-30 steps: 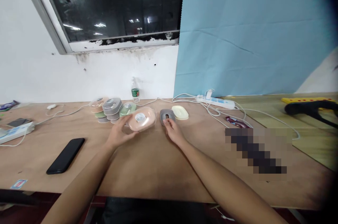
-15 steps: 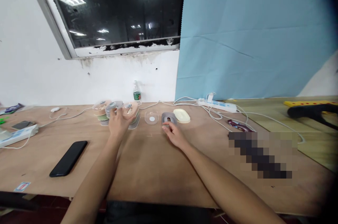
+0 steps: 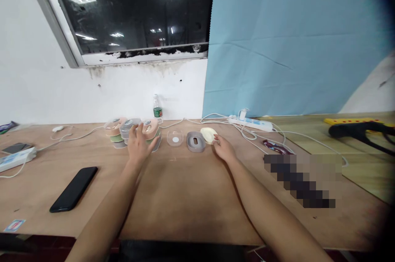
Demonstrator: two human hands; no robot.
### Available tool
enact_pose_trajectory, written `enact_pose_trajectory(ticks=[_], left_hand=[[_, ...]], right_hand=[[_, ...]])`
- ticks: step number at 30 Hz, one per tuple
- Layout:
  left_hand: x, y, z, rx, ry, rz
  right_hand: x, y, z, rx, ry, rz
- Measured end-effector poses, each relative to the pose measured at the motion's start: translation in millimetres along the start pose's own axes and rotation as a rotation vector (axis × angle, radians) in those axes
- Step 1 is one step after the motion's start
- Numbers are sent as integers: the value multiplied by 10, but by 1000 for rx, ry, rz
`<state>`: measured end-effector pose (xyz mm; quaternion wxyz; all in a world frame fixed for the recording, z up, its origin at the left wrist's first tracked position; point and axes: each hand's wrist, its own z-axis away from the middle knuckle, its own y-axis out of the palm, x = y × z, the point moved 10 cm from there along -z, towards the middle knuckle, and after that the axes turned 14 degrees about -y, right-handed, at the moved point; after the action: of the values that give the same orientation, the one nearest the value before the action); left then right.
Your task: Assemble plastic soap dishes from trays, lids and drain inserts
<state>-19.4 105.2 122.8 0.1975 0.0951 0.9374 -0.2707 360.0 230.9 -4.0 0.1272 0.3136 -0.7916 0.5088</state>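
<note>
My right hand [image 3: 224, 148] is at the near right edge of a shallow cream oval tray [image 3: 207, 133], fingers curled against its rim. Left of that sits a grey soap-box-like base [image 3: 195, 143] with a dark slot in its middle. A clear lid [image 3: 175, 139] with a round white spot lies further left. My left hand [image 3: 139, 144] has its fingers spread in front of the stacked boxes and holds nothing visible. Those stacks show a peach box [image 3: 115, 126], a clear-topped grey box [image 3: 127, 129] and another peach box [image 3: 151, 129], partly hidden by the hand.
A black phone [image 3: 74, 190] lies at the front left. Behind the boxes stands a small bottle [image 3: 157, 110] against the wall. White power strips [image 3: 254, 123] with loose cables rest at the back right and far left. A pixelated dark object [image 3: 299, 181] lies on the right.
My right hand has moved right, off the grey base and onto the cream tray's edge. My left hand stays by the stacks with its fingers spread. The view has shifted slightly right.
</note>
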Motion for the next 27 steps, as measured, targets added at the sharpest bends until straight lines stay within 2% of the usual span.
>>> enact_pose_trajectory(ticks=[3,7,9,12,14,17,19,21,24,26,27], left_hand=[[-318,58,352,122,229,103],[-680,416,979,537,442,180],[-797,563,1209,687,497,172],[-857,692,1303,768,464,133],[-859,736,1294,791,419,112],[-835,751,1258,805,362,119],[-781,718,1192,779,300,178],[-688,643,1089,714,228,268],[-508,426,897,524,152,383],[-439,296,816,433,151,412],[-446,279,808,442,171,406]], right_hand=[[32,100,-11,79,-54,45],[57,77,5,81,-48,162],[27,28,21,62,-18,211],[9,-37,30,26,-23,231],[16,-106,30,-32,-29,212],[137,-287,42,-199,-66,126],[332,-392,70,-288,-144,23],[619,-415,119,-292,-257,-92],[1145,-235,256,-130,-440,-211],[1483,86,402,122,-551,-235],[1609,249,486,239,-589,-226]])
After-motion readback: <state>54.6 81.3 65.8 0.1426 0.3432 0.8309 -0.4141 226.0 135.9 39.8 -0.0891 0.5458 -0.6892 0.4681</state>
